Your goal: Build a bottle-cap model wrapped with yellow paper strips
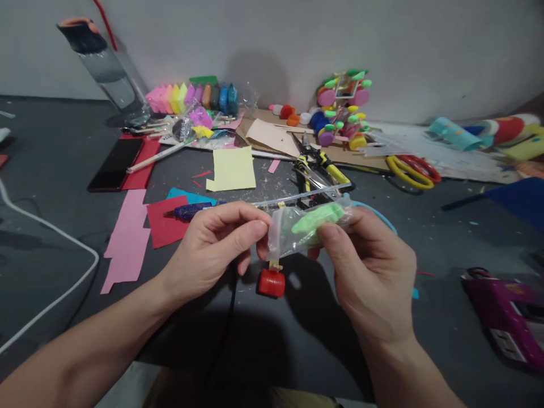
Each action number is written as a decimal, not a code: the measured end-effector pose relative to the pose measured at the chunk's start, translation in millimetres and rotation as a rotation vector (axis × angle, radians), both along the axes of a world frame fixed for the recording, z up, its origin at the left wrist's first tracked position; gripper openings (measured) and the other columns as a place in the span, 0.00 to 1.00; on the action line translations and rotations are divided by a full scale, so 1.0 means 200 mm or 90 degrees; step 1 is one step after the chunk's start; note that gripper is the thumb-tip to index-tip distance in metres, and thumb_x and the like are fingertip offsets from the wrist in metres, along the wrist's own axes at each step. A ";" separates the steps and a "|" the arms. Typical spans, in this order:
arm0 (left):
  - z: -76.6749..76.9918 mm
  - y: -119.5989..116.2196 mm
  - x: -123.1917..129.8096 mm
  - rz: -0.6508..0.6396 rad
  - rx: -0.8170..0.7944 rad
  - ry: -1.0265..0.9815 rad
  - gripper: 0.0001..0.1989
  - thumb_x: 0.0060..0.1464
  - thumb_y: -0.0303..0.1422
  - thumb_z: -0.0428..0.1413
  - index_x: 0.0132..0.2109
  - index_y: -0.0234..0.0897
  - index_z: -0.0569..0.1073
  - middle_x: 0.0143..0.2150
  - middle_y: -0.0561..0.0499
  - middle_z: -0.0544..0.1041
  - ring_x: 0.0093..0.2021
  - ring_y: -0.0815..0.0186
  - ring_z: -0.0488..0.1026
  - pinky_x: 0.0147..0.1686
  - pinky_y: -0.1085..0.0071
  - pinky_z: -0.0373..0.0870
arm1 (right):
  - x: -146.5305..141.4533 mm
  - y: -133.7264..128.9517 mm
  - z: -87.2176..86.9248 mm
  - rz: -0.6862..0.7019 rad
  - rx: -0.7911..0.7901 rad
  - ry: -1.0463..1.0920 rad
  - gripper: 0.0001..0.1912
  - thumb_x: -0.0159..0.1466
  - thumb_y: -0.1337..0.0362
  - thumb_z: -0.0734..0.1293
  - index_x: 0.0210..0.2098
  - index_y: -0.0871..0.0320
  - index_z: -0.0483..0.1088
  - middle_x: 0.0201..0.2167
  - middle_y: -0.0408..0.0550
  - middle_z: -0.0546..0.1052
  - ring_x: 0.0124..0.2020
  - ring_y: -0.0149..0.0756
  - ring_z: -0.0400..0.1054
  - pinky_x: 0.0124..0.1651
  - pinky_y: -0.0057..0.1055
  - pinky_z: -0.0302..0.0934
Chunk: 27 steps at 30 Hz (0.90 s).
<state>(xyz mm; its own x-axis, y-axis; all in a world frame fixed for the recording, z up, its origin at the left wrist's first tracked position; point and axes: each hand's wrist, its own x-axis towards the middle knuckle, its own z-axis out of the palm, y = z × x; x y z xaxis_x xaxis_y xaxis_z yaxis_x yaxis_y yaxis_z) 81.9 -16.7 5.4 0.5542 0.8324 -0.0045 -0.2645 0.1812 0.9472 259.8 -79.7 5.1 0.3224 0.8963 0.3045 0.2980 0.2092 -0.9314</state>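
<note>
Between my two hands is a small clear zip bag (pixel 285 232) with a lump of light green modelling clay (pixel 318 218) inside. My left hand (pixel 221 241) pinches the bag's zip edge between thumb and fingers. The other end is gripped by my right hand (pixel 374 266), its thumb pressing near the clay. Just beneath the bag, a red cylinder (pixel 272 283) with a yellowish strip above it sits on the dark table (pixel 255 345). A blue glue gun (pixel 189 211) lies behind my left hand, partly hidden by it. Behind the bag lies a long translucent stick (pixel 293 196).
Pliers (pixel 304 170) and scissors (pixel 410 171) lie toward the back. A yellow paper square (pixel 233 168), pink paper (pixel 128 241) and a phone (pixel 117 164) are to the left. A water bottle (pixel 108 76) stands by the wall. At right is a purple device (pixel 505 317).
</note>
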 end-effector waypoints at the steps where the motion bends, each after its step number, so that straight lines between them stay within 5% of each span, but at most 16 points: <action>1: 0.00 0.00 0.00 0.002 -0.001 0.005 0.04 0.60 0.32 0.60 0.38 0.40 0.80 0.28 0.55 0.76 0.27 0.72 0.73 0.19 0.83 0.68 | 0.00 0.00 0.00 -0.005 -0.005 -0.008 0.08 0.68 0.62 0.67 0.32 0.55 0.69 0.24 0.39 0.71 0.25 0.28 0.65 0.28 0.28 0.60; 14: 0.01 0.01 0.01 -0.016 -0.044 0.019 0.01 0.54 0.30 0.64 0.35 0.38 0.79 0.27 0.55 0.77 0.26 0.72 0.74 0.17 0.84 0.69 | 0.02 0.00 -0.01 -0.008 -0.021 -0.045 0.08 0.68 0.63 0.66 0.32 0.55 0.70 0.24 0.38 0.71 0.25 0.26 0.65 0.30 0.24 0.61; 27: 0.04 0.00 0.02 0.045 0.032 0.138 0.01 0.53 0.28 0.62 0.34 0.36 0.78 0.27 0.55 0.76 0.23 0.75 0.70 0.17 0.83 0.68 | 0.01 0.00 -0.02 -0.012 0.001 -0.096 0.05 0.68 0.63 0.67 0.35 0.55 0.72 0.27 0.38 0.71 0.27 0.26 0.66 0.31 0.25 0.60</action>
